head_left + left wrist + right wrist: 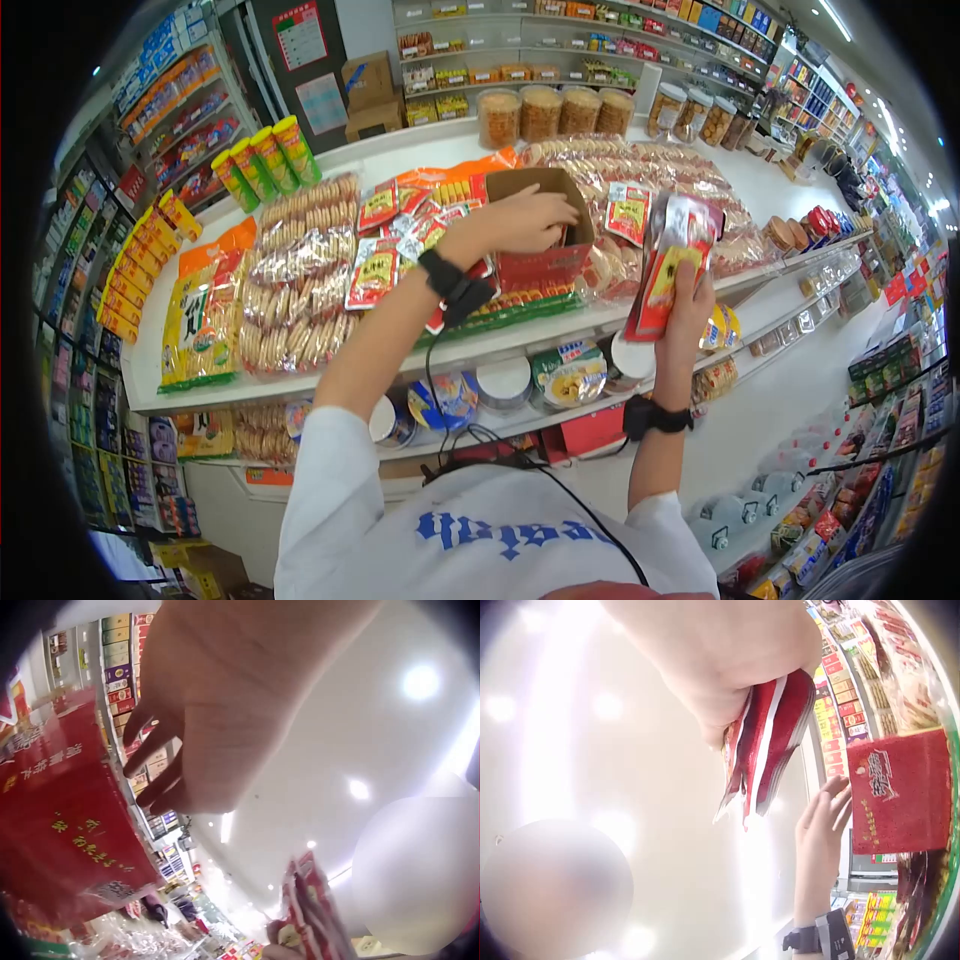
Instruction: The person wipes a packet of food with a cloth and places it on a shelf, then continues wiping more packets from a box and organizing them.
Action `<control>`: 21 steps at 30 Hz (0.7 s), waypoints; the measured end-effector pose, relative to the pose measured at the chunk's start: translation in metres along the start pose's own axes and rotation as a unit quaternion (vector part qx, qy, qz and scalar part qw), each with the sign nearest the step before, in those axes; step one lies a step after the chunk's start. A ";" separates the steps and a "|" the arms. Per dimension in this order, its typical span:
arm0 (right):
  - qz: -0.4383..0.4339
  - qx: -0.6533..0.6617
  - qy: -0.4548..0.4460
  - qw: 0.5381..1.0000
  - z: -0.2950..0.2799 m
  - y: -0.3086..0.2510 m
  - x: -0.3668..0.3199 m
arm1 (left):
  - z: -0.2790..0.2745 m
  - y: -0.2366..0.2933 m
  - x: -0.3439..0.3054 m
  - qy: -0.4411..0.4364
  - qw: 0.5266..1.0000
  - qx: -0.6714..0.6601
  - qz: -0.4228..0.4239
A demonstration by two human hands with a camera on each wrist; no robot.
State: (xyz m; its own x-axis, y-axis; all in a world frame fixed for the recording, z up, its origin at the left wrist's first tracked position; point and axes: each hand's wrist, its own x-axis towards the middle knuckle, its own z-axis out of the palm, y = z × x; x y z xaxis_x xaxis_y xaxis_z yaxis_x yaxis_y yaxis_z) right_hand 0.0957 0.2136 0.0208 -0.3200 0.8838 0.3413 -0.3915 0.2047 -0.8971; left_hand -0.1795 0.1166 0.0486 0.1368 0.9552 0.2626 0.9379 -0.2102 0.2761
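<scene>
My left hand [528,222] reaches over the top of an open red cardboard box [545,270], its fingers loosely bent and nothing in them. In the left wrist view the fingers of the left hand [202,720] spread beside the red box [71,825]. My right hand [686,312] grips a stack of red-and-clear snack packets [662,280], held upright right of the box. The stack of packets [769,742] hangs from the right hand [735,645] in the right wrist view. The inside of the box is mostly hidden.
Loose red-and-white packets [375,270] lie left of the box. Bagged round crackers [300,275] and yellow bags [205,315] cover the counter's left. Clear jars [540,115] line the back, beside green-yellow canisters [262,165]. Tubs [570,375] fill the shelf below.
</scene>
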 end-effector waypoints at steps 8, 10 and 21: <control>-0.082 -0.098 -0.091 0.988 0.063 -0.034 0.043 | 0.017 -0.007 0.002 -0.003 0.998 0.063 0.021; -0.148 -0.150 -0.109 0.971 0.089 -0.036 0.048 | 0.021 -0.012 0.005 0.057 0.994 0.079 0.041; -0.354 -0.504 -0.142 0.775 0.152 0.020 0.086 | -0.005 -0.021 -0.022 0.044 0.993 0.042 -0.105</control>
State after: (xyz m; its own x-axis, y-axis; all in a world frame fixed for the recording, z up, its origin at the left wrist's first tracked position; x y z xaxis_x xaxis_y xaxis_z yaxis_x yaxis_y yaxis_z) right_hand -0.0709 0.2302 0.0745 -0.5667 0.3007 0.7671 0.2714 0.9472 -0.1709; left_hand -0.2037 0.0990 0.0416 -0.0890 0.9534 0.2884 0.9665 0.0127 0.2565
